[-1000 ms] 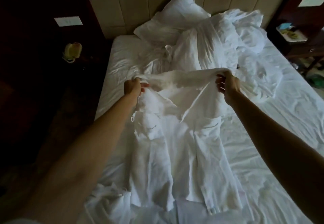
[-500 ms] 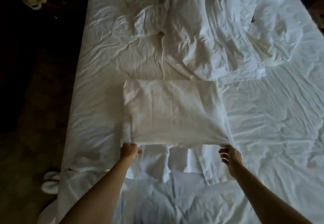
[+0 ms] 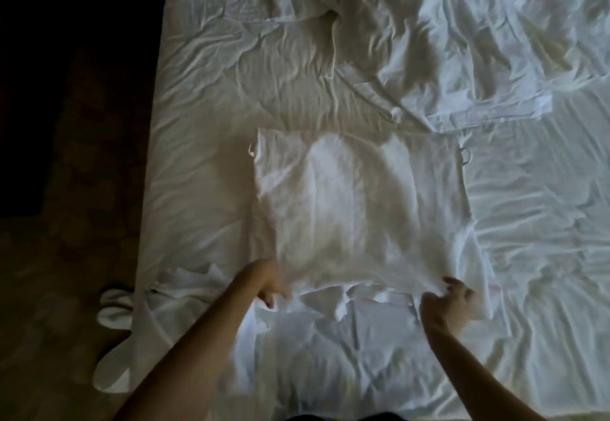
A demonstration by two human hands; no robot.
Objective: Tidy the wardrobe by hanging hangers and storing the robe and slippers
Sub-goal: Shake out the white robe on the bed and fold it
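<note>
The white robe (image 3: 356,209) lay on the bed (image 3: 204,163), folded over into a rough rectangle, with its near edge toward the person. The left hand (image 3: 269,283) held the near left corner of the fold; its fingers (image 3: 268,300) were curled around the cloth. The right hand (image 3: 450,302) was at the near right corner, and its fingers (image 3: 453,283) seemed to pinch the edge, although the picture was blurred there, so I could not say how firmly. Under the folded part, more white cloth of the robe stuck out toward the person, still loose and wrinkled.

A pair of white slippers (image 3: 114,315) stood on the dark floor (image 3: 66,255), just beside the left side of the bed. Rumpled bedding (image 3: 412,41) was heaped at the far end.

In my judgement, the step in hand was the folding of the robe, and it was only partly done. The next move probably called for setting the edge down evenly and then folding the loose lower part, so the bundle could be carried to the wardrobe.
</note>
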